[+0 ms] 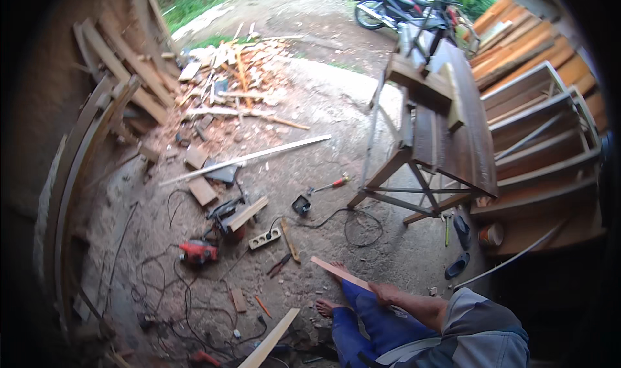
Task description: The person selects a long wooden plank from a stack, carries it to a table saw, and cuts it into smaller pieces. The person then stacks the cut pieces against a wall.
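My right hand (386, 293) rests over my blue-trousered leg, its fingers closed on one end of a thin, flat wooden strip (337, 271). The strip slants up and left, past my bare feet. My left hand is out of view. At the lower edge, a pale board (272, 339) juts in, its near end cut off by the frame. On the floor ahead lie pliers (279, 265), a narrow wood piece (290, 240) and a white power strip (264, 239) with a plug in it. An orange pencil-like stick (262, 306) lies near a small wood block (239, 301).
A red power tool (199, 251) sits left among tangled cables. Beyond are a long pale batten (252, 159) and scrap wood (239, 77). At right stand a wooden table (446, 138) and a shelf frame (540, 180), with slippers (458, 266) nearby. A motorcycle (401, 12) is parked outside.
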`<state>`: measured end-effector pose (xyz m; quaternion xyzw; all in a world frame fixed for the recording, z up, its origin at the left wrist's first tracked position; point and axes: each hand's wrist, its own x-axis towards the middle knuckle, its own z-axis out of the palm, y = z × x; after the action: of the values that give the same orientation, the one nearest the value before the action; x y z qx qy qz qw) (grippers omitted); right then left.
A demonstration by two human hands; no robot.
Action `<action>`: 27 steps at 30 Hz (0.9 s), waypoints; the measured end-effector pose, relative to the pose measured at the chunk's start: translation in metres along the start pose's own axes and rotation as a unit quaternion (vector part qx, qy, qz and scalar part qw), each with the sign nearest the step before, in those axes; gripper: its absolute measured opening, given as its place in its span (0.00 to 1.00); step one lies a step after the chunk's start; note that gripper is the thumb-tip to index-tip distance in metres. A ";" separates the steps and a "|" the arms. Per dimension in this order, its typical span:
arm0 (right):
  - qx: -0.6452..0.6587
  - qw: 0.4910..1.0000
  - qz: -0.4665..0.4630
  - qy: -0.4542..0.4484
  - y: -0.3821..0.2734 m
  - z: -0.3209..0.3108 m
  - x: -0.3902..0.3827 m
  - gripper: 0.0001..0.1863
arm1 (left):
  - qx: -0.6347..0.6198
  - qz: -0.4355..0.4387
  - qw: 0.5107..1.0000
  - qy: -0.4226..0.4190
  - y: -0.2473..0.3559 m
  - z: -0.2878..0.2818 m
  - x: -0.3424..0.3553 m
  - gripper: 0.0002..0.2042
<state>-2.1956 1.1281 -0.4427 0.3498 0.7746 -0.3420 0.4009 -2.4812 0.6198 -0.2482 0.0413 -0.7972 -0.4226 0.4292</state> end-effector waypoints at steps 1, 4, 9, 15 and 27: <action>-0.003 0.998 0.048 0.026 0.040 -0.016 -0.047 0.34 | -0.087 -0.057 0.994 -0.031 0.045 0.021 0.000 0.21; 0.352 0.852 0.358 0.148 0.159 -0.032 -0.173 0.24 | -0.190 -0.099 0.971 -0.107 0.174 0.067 0.007 0.22; 0.480 0.535 0.400 0.569 0.297 -0.049 -0.246 0.32 | -0.289 -0.121 0.931 -0.187 0.337 0.084 0.012 0.23; 0.297 0.590 0.199 0.724 0.369 -0.197 -0.290 0.37 | -0.400 -0.072 0.881 -0.241 0.499 0.097 -0.023 0.23; 0.097 0.728 0.254 0.629 0.392 -0.395 -0.332 0.29 | -0.577 -0.149 0.694 -0.404 0.732 0.110 -0.099 0.30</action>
<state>-1.8824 1.5633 -0.0791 0.7055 0.6942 -0.0024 -0.1429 -2.2808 1.2001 0.1766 -0.2712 -0.4770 -0.8337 -0.0632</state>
